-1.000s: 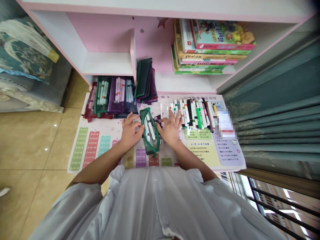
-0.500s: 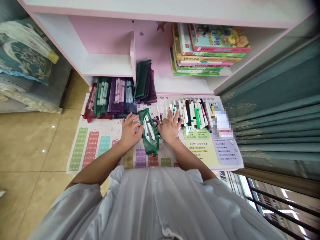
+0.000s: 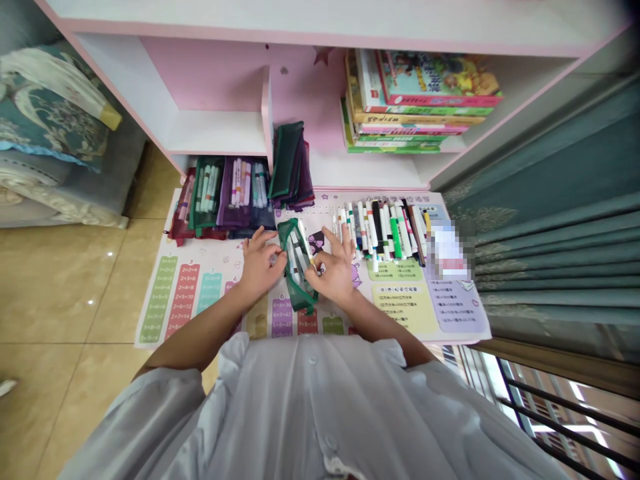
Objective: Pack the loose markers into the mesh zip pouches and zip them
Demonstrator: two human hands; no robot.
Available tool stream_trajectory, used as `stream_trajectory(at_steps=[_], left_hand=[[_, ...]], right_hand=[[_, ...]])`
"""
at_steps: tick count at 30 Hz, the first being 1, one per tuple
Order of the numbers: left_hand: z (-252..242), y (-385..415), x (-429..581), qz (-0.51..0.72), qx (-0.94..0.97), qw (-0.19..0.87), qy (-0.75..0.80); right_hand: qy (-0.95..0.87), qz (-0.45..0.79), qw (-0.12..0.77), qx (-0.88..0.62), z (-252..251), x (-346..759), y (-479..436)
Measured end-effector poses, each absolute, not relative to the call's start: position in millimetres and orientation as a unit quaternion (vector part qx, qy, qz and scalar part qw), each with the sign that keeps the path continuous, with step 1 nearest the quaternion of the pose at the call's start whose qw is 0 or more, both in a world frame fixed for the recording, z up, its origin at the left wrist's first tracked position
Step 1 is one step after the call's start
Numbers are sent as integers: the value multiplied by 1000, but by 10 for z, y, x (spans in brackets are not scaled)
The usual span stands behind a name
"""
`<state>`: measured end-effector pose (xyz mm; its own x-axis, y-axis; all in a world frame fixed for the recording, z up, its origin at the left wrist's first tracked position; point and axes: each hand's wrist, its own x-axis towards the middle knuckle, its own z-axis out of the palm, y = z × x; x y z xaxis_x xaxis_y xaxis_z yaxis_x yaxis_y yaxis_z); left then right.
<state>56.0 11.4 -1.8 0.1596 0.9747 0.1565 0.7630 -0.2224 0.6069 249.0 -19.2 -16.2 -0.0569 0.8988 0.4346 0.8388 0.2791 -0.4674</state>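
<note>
1. Green pouch (image 3: 302,298) on the counter (image 3: 220,252) before you, markers (image 3: 301,259) inside.
2. Your left grip (image 3: 263,264): pinched, apparently on pouch edge.
3. Your right grip (image 3: 334,273): clamped on white marker (image 3: 305,239), over pouch.

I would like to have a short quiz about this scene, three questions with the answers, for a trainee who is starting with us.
1. True or false: the right hand holds a white marker at the central green pouch.

2. Which of these does the left hand touch?
A) the curtain
B) the central green pouch
C) the books

3. Fill in: the row of loose markers lies to the ____ of the central green pouch, as the person sees it.

Key: 1. True. 2. B. 3. Right.
</note>
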Motion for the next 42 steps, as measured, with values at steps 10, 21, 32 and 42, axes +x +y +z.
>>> stream_trajectory(at_steps=[10,21,32,42], left_hand=[[-36,161,511,258,722,188,614],[-26,169,506,264,718,190,616],[-35,179,495,270,711,197,619],[-25,184,493,256,711,201,624]], right_hand=[[-767,129,246,-579,-72,2375,-274],[-776,155,207,-575,-127,2355,-255],[-688,15,246,-683,-146,2587,-32],[-630,14,167,-758,-256,2847,164]])
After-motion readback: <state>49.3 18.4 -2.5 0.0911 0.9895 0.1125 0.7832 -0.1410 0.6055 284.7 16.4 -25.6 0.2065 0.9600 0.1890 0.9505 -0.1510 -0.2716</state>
